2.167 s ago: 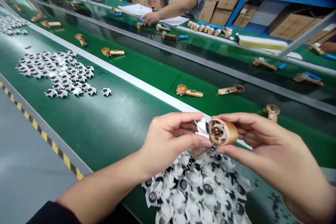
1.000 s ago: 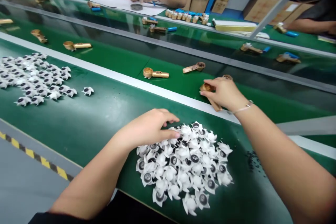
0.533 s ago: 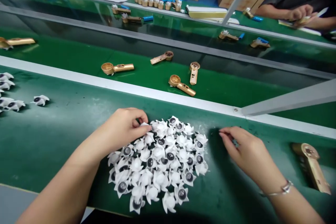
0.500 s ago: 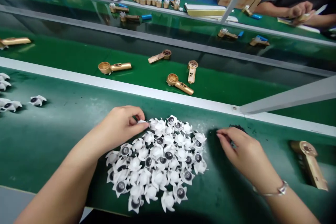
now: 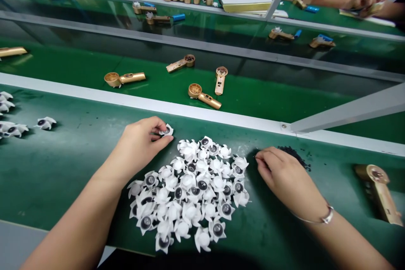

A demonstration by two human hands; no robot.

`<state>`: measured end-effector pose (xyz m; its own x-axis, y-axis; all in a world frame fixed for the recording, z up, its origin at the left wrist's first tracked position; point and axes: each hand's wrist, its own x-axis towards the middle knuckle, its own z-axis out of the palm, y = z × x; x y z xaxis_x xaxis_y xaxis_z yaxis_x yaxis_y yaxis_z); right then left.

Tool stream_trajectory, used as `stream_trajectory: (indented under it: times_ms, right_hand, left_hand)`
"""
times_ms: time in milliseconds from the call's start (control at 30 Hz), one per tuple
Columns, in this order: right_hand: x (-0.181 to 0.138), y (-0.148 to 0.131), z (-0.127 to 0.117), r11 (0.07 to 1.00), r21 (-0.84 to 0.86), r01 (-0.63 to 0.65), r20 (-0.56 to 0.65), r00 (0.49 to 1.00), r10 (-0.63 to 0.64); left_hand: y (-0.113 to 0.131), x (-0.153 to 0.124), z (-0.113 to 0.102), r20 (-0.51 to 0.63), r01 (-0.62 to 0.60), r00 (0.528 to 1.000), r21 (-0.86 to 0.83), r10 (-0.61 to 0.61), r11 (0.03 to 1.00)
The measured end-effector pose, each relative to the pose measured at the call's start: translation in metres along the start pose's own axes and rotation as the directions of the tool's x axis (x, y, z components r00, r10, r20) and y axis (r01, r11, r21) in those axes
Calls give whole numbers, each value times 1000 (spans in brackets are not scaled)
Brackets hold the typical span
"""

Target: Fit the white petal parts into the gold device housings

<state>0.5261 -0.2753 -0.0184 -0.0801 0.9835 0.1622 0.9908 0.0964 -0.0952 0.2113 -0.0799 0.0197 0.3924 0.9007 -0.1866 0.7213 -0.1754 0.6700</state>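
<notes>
Presently the left hand (image 5: 136,143) has its grip pinched on one white fan wheel (image 5: 168,130) over the table (image 5: 79,152), just beside the pile (image 5: 190,196) of others, while the right hand (image 5: 286,181), near black bits (image 5: 295,156), has its grip drawn together, contents impossible to tell

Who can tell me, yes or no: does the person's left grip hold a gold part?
No, the left grip holds a small white bladed piece with a dark round centre.

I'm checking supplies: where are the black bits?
The black bits lie right of centre in the head view, on the green bench, just beyond the right hand.
</notes>
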Motion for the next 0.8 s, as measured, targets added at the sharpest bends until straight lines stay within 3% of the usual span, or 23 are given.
stream_trajectory:
  times_ms: [133,267,367,467,600,800]
  right_hand:
    - [5,-1,-9,975,187,-119,-10,992,123]
    - [25,-27,-35,908,371,-197,25,979,202]
    - [48,-60,-54,835,525,-164,63,986,154]
    - [68,-89,-61,782,622,-45,33,999,31]
    - [85,-108,-58,809,580,99,-42,995,-92]
    - [90,-111,-55,885,440,148,-128,987,-102]
  left_hand:
    - [15,-11,1,-24,-25,999,-207,21,978]
    - [27,-28,5,95,-40,992,-400,84,916]
    - [32,-39,9,156,-75,972,-509,177,858]
    - [34,-43,14,148,-156,945,-580,292,799]
    - [35,-43,14,77,-223,937,-615,340,756]
    - [35,-41,11,21,-191,964,-643,267,742]
